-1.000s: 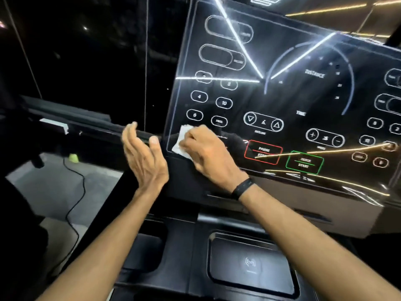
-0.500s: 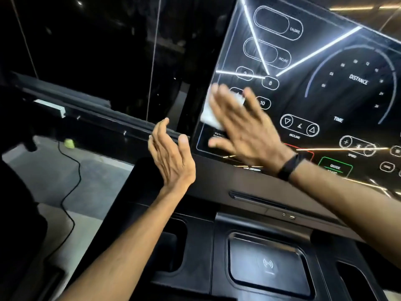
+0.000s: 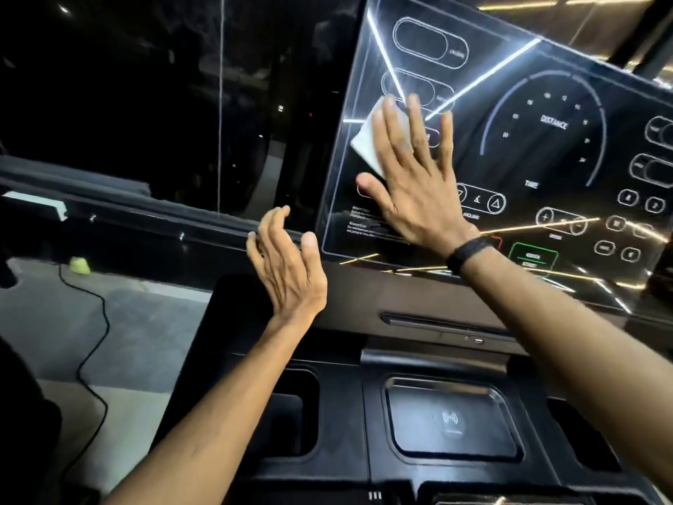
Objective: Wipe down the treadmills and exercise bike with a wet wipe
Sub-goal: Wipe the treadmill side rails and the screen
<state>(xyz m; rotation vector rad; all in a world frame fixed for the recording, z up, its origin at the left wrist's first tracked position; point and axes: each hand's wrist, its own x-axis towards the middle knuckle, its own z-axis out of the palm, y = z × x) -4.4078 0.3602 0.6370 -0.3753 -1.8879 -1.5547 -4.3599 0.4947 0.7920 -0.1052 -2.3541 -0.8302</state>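
Since a second ago the right hand (image 3: pixel 411 176) has climbed from the console's lower left corner. Nearer, the left hand (image 3: pixel 287 264) hovers off the console (image 3: pixel 546 147), fingers loosely apart, holding nothing. Beyond it, the right hand's straight, spread fingers press the wet wipe (image 3: pixel 368 144) flat on the glass, likely for broad contact.

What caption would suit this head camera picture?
Right hand presses a white wipe flat against the treadmill console; left hand hovers beside.

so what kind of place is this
Most likely a gym: a treadmill console shows DISTANCE, TIME, incline and speed buttons, and the right hand presses a wet wipe flat on it. The left hand holds nothing.
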